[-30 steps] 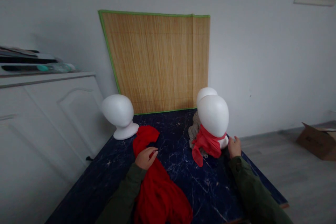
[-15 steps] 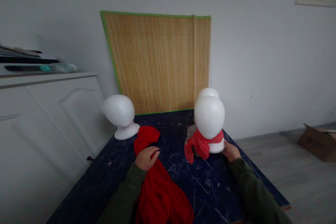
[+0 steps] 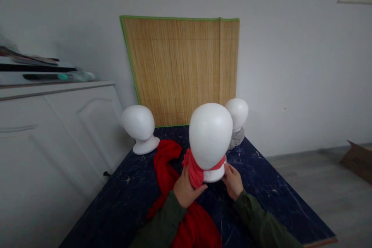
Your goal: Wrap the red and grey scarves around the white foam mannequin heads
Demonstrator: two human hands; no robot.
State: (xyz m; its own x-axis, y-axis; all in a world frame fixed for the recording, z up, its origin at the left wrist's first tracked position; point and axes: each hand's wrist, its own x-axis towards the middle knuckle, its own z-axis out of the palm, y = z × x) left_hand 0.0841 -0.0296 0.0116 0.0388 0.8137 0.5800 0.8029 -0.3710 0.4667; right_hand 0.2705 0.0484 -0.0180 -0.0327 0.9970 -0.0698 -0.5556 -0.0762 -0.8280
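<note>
A white foam mannequin head [image 3: 210, 133] stands in front of me with a coral-pink scarf [image 3: 195, 170] round its neck, bunched on the left. My right hand [image 3: 232, 181] grips the right edge of its white base. On the other side my left hand [image 3: 187, 190] curves round the bunched scarf and the base, thumb in front; its fingertips are partly hidden. A long red scarf [image 3: 167, 162] lies crumpled on the dark blue marbled table [image 3: 122, 197], running partly under my left forearm.
A bare white mannequin head [image 3: 138, 123] stands at the back left. Another head [image 3: 238, 111], with a grey scarf [image 3: 237, 137], is at the back right. A white cabinet [image 3: 95, 112] borders the left side; a bamboo mat [image 3: 186, 69] hangs on the wall. A cardboard box [image 3: 357, 161] sits on the floor.
The head with the coral scarf has come nearer and to the left, uncovering the grey-scarfed head behind. My left hand has moved from above the red scarf to it; my right hand has stayed on its base.
</note>
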